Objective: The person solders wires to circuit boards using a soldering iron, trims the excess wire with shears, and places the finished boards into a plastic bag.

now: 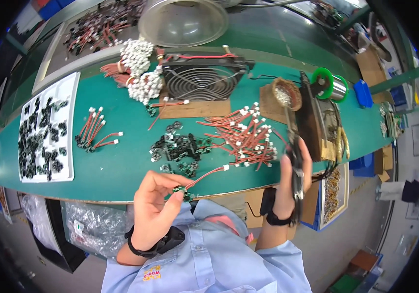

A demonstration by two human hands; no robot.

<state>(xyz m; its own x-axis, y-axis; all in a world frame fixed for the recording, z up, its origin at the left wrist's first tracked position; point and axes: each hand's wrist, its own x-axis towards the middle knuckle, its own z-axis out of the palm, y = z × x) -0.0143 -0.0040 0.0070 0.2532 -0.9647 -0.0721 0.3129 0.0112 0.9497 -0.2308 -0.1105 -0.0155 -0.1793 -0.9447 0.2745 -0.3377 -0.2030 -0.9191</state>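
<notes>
The left grip (154, 209) pinches a small green circuit board (178, 189) between thumb and fingers, with a red-and-dark wire lead (204, 177) running off to its right. The right grip (284, 191) closes around a dark, blurred tool (296, 166), perhaps a soldering iron, pointing at the round pot (287, 93) beyond it. Loose boards (182, 147) lie just beyond the left grip. The step looks like readying the tip; the next move probably calls for a steady board and careful tip contact.
</notes>
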